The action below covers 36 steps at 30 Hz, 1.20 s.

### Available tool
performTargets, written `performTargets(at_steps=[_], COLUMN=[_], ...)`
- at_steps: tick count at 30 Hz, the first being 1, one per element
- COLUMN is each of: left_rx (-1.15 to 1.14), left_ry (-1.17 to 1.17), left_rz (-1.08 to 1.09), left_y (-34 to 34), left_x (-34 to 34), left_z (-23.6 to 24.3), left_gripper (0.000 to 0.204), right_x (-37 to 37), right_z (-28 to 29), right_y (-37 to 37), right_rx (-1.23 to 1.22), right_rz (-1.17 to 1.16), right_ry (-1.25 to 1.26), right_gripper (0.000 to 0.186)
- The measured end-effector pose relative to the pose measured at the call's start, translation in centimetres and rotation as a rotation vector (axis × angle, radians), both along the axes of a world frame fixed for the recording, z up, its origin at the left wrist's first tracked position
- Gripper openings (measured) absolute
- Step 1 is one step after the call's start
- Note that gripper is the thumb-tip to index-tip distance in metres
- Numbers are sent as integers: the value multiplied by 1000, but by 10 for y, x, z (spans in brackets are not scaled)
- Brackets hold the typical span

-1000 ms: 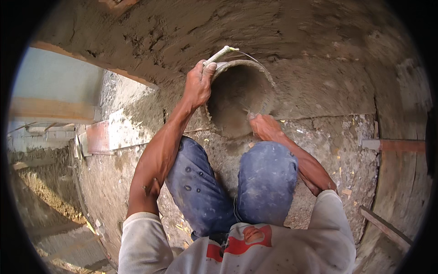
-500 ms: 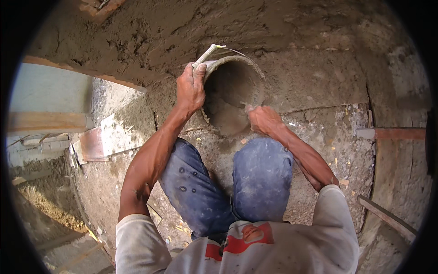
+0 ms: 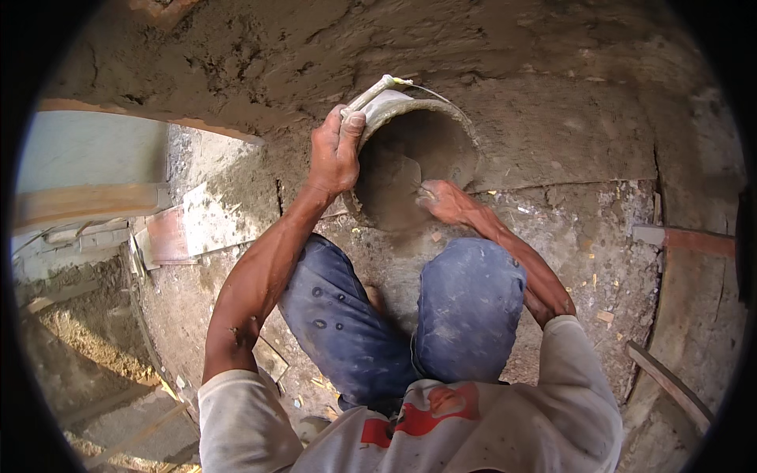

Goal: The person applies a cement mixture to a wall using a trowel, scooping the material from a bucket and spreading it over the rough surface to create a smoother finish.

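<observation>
A mud-coated bucket (image 3: 473, 146) lies tipped on the ground in front of my knees, its mouth turned toward me. My left hand (image 3: 335, 154) is closed around the pale tube grip of the bucket handle (image 3: 369, 94), against the left side of the rim. At the lower right of the mouth is my right hand (image 3: 448, 202), its fingers bent and closed. A thin curved edge shows inside the bucket near those fingers, but I cannot make out what they hold. Wet grey-brown mortar (image 3: 394, 209) coats the bucket's inside and its lower lip.
A wet, rough mortar surface (image 3: 260, 63) spans the far side. Flat boards (image 3: 169, 236) lie at the left, near a wooden beam (image 3: 87, 197). At the right are a reddish bar (image 3: 698, 240) and a wooden strip (image 3: 670, 382). Small chips litter the ground around my knees.
My right hand has shifted slightly left and down relative to the bucket mouth. In the picture, the bucket and my knees sit a little farther right. My left hand keeps its hold.
</observation>
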<state>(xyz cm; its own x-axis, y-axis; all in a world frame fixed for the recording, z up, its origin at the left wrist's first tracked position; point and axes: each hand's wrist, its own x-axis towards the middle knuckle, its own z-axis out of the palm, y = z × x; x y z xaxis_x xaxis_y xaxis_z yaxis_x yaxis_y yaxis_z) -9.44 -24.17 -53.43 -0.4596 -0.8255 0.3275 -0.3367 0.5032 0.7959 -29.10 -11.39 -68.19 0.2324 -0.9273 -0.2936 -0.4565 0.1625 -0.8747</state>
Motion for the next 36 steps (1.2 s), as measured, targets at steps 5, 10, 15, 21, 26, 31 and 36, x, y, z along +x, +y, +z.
performTargets(at_steps=[5, 10, 15, 21, 26, 31, 36], left_rx=[11, 31, 68, -34, -20, 83, 127], left_ry=[64, 16, -19, -47, -66, 55, 155], left_rz=[93, 238, 306, 345, 357, 379, 369], left_y=[-5, -8, -13, -18, -22, -27, -34], left_x=[-14, -17, -24, -31, -34, -23, -8], left_z=[-6, 0, 0, 1, 1, 9, 9], left_gripper=[39, 39, 45, 48, 54, 50, 44], right_x=[33, 32, 0, -12, -25, -66, -139], right_z=[-1, 35, 66, 67, 69, 91, 135], right_y=[-6, -6, 0, 19, 56, 132, 185], right_rx=[-101, -93, 289, 193, 175, 7, -551], right_rz=[-78, -103, -129, -248, -407, -738, -1267], right_ry=[-125, -173, -401, -262, -645, -1095, -860], right_gripper=[40, 35, 31, 35, 24, 15, 27])
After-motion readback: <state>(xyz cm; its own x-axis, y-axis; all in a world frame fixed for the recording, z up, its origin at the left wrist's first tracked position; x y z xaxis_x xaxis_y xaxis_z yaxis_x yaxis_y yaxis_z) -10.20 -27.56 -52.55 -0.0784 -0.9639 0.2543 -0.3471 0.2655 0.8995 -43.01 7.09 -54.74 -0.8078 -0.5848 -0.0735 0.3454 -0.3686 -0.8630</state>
